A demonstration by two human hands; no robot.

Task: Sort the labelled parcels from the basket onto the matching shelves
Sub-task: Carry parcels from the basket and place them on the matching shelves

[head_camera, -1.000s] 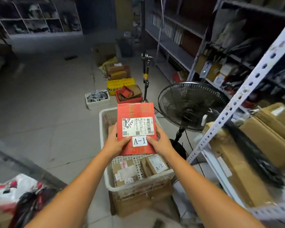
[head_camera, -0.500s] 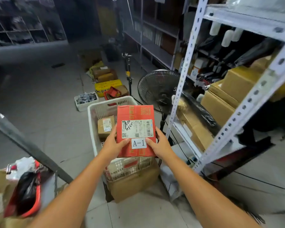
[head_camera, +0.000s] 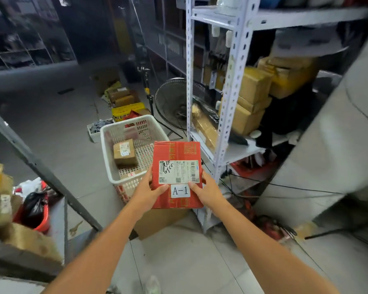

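- Currently both hands hold one red parcel (head_camera: 176, 175). The left hand (head_camera: 148, 193) grips its lower left edge and the right hand (head_camera: 208, 193) its lower right edge, with the thumbs pressed on the front face and the fingers curled behind.
- The parcel is in the air, label side up, over the near corner of the white basket (head_camera: 104, 145) and just beside the white shelf rack (head_camera: 232, 88). Its white tag (head_camera: 180, 190) reads "A-1".
- The step in hand looks like the carry: the parcel is out of the basket with its tag readable, but it is not yet on any shelf.
- A brown parcel (head_camera: 124, 152) lies in the basket, so at least one more is left to sort.
- The next move calls for finding the shelf marked A-1. No shelf marking is legible, so I cannot tell which tier matches.
- The rack's lower tiers look crowded with brown boxes (head_camera: 251, 92), so the parcel probably needs a free gap and a level, two-handed slide in.
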